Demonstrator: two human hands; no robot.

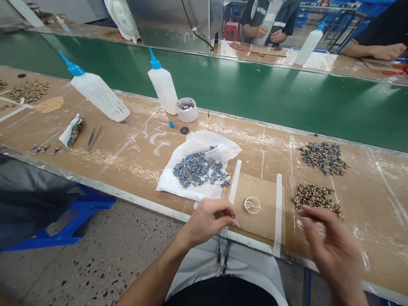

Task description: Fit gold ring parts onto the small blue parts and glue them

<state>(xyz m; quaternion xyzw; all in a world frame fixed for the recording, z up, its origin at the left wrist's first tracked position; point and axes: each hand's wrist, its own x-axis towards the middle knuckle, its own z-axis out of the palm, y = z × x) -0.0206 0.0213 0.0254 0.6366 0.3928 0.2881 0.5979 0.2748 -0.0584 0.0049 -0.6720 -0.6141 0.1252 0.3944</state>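
Note:
My left hand (212,219) is over the near edge of a cardboard pad (258,187), thumb and fingers pinched together; whatever lies between them is too small to make out. A small clear cup (251,205) with a thin stick across its rim stands on that pad. Beside the near side of a pile of small brown-gold parts (318,199) is my right hand (333,246), blurred by motion, so its grip is unclear. Small blue-and-gold parts (197,170) lie heaped on a white sheet (172,182) left of the pad.
Another heap of blue-and-gold parts (323,157) lies at the right. White squeeze bottles (162,89) and a tape roll (186,109) stand toward the green belt (229,85). Tweezers (94,138) lie at left. Across the belt, another person's hands (269,35) are at a table.

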